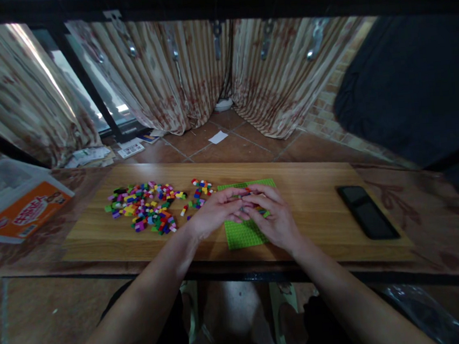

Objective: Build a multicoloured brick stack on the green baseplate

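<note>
Both of my hands meet over a bright green studded baseplate [244, 236] on the wooden board. My left hand [217, 211] comes in from the left, its fingers curled in toward the other hand. From the right, my right hand [273, 214] bends its fingers and thumb around the same spot. Small coloured toy bricks [249, 193] show between the fingertips, red among them; the fingers cover most of their shape. Just left of the baseplate lies a small group of loose bricks [202, 188]. A larger heap of mixed bricks [145, 204] spreads farther left.
A black phone [367, 212] lies at the right of the wooden board [312, 185]. At the far left stands a clear plastic tub [16, 198] with an orange label. Papers [90, 155] lie on the floor beyond, below patterned curtains [155, 76].
</note>
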Demonstrator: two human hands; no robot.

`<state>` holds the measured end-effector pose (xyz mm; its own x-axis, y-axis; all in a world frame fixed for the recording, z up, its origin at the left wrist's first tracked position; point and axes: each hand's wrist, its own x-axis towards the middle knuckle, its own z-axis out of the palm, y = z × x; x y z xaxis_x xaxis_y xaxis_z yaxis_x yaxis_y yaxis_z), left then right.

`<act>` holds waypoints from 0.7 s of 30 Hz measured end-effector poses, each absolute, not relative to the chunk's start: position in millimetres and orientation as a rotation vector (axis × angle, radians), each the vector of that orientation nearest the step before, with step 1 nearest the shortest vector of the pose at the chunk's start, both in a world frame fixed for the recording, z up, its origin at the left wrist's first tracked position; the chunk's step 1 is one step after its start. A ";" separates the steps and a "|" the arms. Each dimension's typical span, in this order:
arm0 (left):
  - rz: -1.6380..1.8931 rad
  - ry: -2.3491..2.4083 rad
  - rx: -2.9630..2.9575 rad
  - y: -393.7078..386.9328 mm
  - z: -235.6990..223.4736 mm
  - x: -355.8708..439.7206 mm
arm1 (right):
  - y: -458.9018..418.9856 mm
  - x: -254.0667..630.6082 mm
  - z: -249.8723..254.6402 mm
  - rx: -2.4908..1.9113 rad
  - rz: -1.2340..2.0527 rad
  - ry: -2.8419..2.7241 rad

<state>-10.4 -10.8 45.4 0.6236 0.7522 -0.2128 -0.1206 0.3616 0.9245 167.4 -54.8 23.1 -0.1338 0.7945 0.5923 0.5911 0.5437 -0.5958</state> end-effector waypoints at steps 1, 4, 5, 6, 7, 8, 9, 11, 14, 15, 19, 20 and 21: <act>0.620 0.701 1.072 -12.2 46.6 -9.2 | -55.2 167.1 22.9 -1.145 0.279 -1.829; 0.594 0.682 1.116 -17.0 49.7 -5.6 | -56.1 165.7 21.9 -1.161 0.306 -1.809; 0.593 0.685 1.127 -18.5 50.4 -4.5 | -56.2 165.5 21.9 -1.162 0.311 -1.803; 0.594 0.693 1.134 -19.8 50.9 -3.6 | -56.1 165.7 22.2 -1.161 0.314 -1.801; 0.596 0.703 1.139 -20.5 51.4 -2.9 | -55.7 166.8 23.0 -1.163 0.316 -1.801; 0.603 0.721 1.142 -20.7 51.8 -2.5 | -55.0 168.8 24.1 -1.167 0.315 -1.800; 0.615 0.747 1.143 -20.3 52.2 -2.3 | -53.9 172.0 25.4 -1.175 0.307 -1.796; 0.650 0.824 1.148 -17.6 52.8 -2.9 | -50.7 181.4 27.8 -1.214 0.277 -1.769; 0.733 0.967 1.171 -11.3 52.2 -4.6 | -45.1 198.2 28.4 -1.305 0.228 -1.737; 0.759 0.998 1.186 -9.5 51.4 -5.0 | -43.7 202.7 27.5 -1.323 0.217 -1.747; 0.782 0.996 1.321 -8.7 46.9 -4.4 | -42.1 209.1 21.6 -1.283 0.184 -1.864; 0.764 0.969 1.372 -10.1 45.8 -3.4 | -42.6 208.3 20.2 -1.266 0.183 -1.892; 0.738 0.935 1.423 -11.9 44.8 -2.2 | -43.1 207.1 19.0 -1.255 0.185 -1.915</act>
<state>-2.2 -11.9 44.8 0.4722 0.8766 -0.0930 0.1134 0.0442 0.9926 207.1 -43.1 19.0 -0.1674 0.8180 0.5502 0.6975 0.4927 -0.5203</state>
